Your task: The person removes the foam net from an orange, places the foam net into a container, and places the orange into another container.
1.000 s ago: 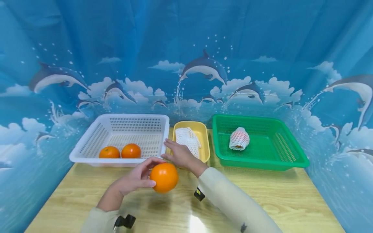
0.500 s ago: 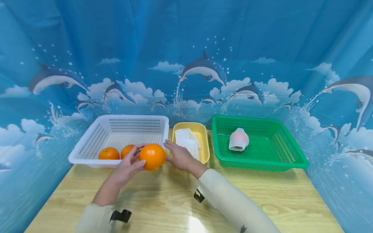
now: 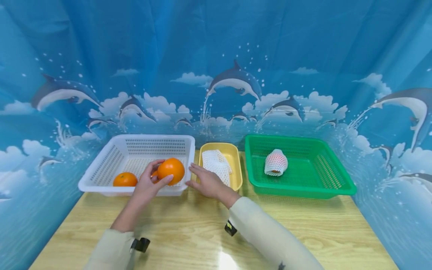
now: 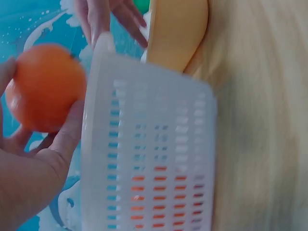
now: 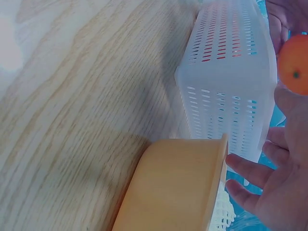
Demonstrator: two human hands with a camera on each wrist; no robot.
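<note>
An orange (image 3: 171, 171) is gripped in my left hand (image 3: 148, 183), between thumb and fingers, above the front right of the white basket (image 3: 101, 165). In the left wrist view the same orange (image 4: 47, 89) is level with the basket's rim. My right hand (image 3: 210, 183) reaches across the near end of the yellow tray (image 3: 233, 157). Its fingers are extended and the fingertips lie at the white basket's right rim. One orange (image 3: 125, 179) sits inside the white basket; another is mostly hidden behind my left hand.
White foam fruit nets (image 3: 216, 165) lie in the yellow tray. On the right stands a green basket (image 3: 324, 165) holding one fruit in a foam net (image 3: 276, 162). All rest on a wooden table (image 3: 189, 232) before a dolphin-print curtain (image 3: 216, 56).
My left hand has carried the orange up and leftward, from over the table to above the white basket. The right hand has barely moved.
</note>
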